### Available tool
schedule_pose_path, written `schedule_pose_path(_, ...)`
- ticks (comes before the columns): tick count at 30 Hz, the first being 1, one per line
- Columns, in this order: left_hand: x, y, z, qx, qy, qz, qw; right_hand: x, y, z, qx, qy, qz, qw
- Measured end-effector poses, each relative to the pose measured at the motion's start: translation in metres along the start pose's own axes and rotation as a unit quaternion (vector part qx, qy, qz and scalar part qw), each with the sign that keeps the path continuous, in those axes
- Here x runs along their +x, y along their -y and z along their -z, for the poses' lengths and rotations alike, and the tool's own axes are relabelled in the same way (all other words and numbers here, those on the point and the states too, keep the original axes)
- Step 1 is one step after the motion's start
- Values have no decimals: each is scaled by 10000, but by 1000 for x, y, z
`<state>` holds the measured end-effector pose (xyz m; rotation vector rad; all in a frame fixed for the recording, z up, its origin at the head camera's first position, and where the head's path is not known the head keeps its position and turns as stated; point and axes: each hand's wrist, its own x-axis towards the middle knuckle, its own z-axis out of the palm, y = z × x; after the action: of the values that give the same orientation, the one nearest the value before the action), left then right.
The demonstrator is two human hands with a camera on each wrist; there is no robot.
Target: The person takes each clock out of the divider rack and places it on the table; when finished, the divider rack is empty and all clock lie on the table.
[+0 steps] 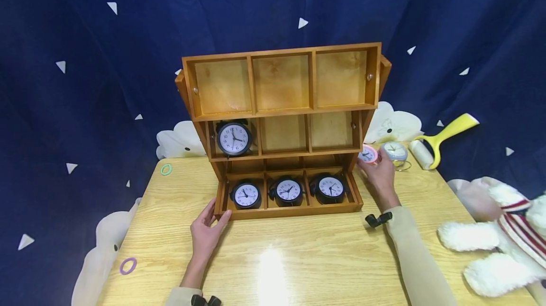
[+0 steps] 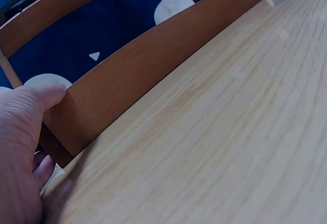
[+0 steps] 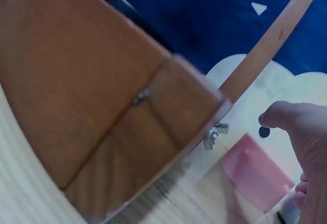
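The dark-blue fabric curtain reads "smile" and "sweet" upper left, "sweet" upper right. The uppermost round black clock, centre-left, bears hour numerals.

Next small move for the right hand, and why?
Probably close the right hand on the pink clock: in the right wrist view the thumb shows apart from it, the left hand holds a corner of the wooden rack, and the middle tier has two bare compartments.
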<state>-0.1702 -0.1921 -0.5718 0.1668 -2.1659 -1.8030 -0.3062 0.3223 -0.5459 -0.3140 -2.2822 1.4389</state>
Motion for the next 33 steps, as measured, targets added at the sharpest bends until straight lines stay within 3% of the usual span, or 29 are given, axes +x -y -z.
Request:
schedule_pose_path(3, 2, 9, 0, -2, -16, -31, 10000, -6, 4, 6, -59, 37, 61, 10000)
schedule_pose_path(8, 2, 11, 0, 7, -26, -99, 9999, -19, 15, 17, -391, 255, 132, 9988)
schedule_pose_path(17, 1, 9, 0, -42, -42, 8, 10000, -44, 26, 27, -25, 502, 664, 9965)
schedule_pose_path(28, -1, 10, -1, -64, -11, 32, 10000, -73, 31, 43, -296, 902, 643, 9934)
schedule_pose_path(33, 2, 10, 0, -33, -13, -32, 10000, -82, 37, 41, -261, 1050, 730, 9914)
